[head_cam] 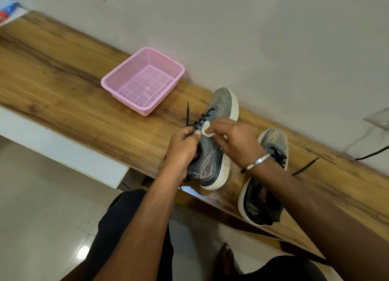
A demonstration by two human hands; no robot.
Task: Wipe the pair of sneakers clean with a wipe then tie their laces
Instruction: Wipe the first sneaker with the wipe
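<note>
— Where do we have the first sneaker (212,150)?

— On the wooden surface (63,80), tipped onto its side so that its white sole faces right. Its long axis runs from the near edge of the surface toward the wall (252,38), toe pointing away from us and a little to the right, heel hanging close to the near edge.

— And our hands?

— Our left hand (185,146) grips the sneaker at its collar, fingers curled round the opening, thumb and forefinger pinching a black lace (187,116) whose free end sticks up and away from us. Our right hand (233,139) pinches a small white wipe (207,131) between thumb and fingertips and presses it against the upper, just beside the laces. A metal bangle (255,162) sits on that wrist.

— The second sneaker (265,186)?

— To the right of the first, near it but apart, standing on its sole. Its long axis lies almost parallel to the first one's, toe toward the wall, heel at the near edge. Our right forearm crosses over part of it. Its laces are loose, one end (305,167) trailing out to the right across the surface.

— Anything else up there?

— A pink perforated basket (117,84) stands to the left, well apart from both sneakers, close to the wall.
</note>
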